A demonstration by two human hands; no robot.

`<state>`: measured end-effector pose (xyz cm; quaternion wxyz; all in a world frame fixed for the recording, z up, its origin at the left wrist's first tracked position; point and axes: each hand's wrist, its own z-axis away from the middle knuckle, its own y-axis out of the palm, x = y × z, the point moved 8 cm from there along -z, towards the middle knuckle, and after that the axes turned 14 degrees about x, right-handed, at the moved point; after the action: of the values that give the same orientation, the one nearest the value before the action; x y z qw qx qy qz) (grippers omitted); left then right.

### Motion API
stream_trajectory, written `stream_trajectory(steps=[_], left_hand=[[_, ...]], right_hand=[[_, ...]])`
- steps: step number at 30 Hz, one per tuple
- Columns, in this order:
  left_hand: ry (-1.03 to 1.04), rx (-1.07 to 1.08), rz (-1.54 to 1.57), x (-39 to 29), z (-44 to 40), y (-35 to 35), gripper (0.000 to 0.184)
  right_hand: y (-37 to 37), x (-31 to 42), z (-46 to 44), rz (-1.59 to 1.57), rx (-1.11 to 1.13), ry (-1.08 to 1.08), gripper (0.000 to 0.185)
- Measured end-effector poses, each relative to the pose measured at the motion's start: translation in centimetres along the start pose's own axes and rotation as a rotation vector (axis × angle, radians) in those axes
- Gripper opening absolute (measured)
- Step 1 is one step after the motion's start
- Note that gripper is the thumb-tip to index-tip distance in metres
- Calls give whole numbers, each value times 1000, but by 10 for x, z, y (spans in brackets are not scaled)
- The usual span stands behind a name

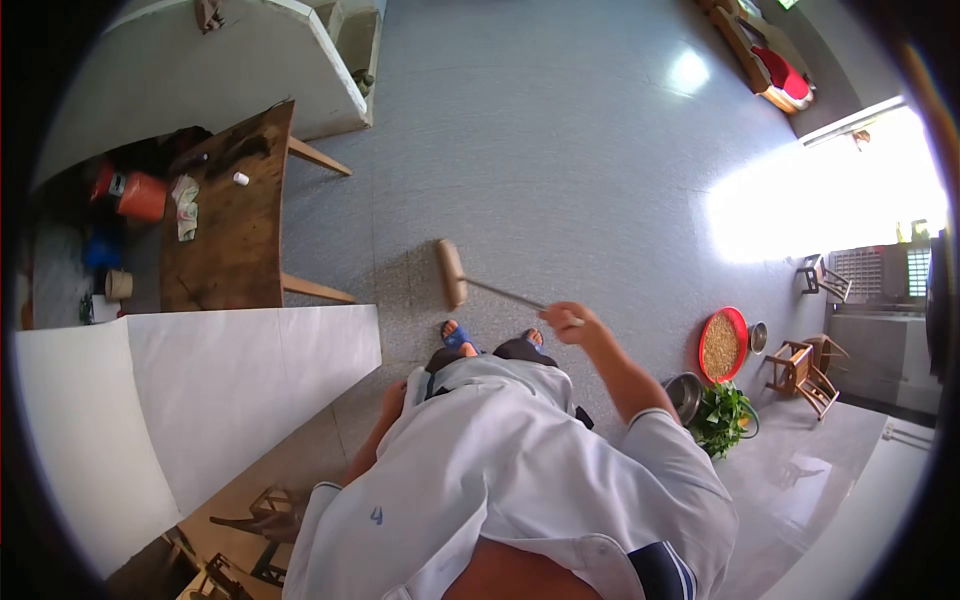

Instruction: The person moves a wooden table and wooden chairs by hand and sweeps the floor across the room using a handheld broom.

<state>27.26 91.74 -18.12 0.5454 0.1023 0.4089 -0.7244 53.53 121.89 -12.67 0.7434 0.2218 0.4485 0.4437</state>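
My right hand (572, 323) is closed around the upper end of a broom-like long-handled tool (505, 294). Its oblong light brown head (450, 273) is down at the floor, just ahead of my blue sandals (456, 337). The head looks slightly blurred, so I cannot make out its exact kind. My left hand (394, 400) hangs beside my left hip, close to my trousers, with its fingers mostly hidden.
A wooden table (235, 240) stands at left, behind a white panel (250, 360). Right of me are a red basin (741, 325) of grain-like pieces, metal bowls (684, 398), leafy greens (722, 418) and small wooden stools (795, 372). Grey floor (540, 150) stretches ahead.
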Motion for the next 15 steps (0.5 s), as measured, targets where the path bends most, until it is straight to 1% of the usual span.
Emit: stream_trajectory(steps=[2,4,5,7,8,10,12,13,14,15], left_hand=[[48,3,33,24,-28,13,19],[71,23,52,26,-41,17,19],[81,34,58,25,-46,17,19],[107,59,69,23,-57,17,19],[119,72,74,24,-63,18,19],[149,100,84,30,-70,21,19],[184,137,84,27,-74,23,19],[150,145,57,26,-69,18,20],[111,148,31,28,-66,14,21],[89,144,20,28,-62,9,21]], right_hand=[[5,19,49,133,-71,-116,15],[6,38,80,150,-134,-231,11],[5,40,81,145,-130,-241,11],[-3,59,87,315,-224,-336,9],[-10,61,74,315,-223,-322,9],[-7,50,58,550,-454,-529,10],[-7,25,30,611,-535,-536,10],[9,4,21,653,-565,-517,11],[24,-18,12,565,-519,-492,13],[40,-38,4,547,-466,-464,14]])
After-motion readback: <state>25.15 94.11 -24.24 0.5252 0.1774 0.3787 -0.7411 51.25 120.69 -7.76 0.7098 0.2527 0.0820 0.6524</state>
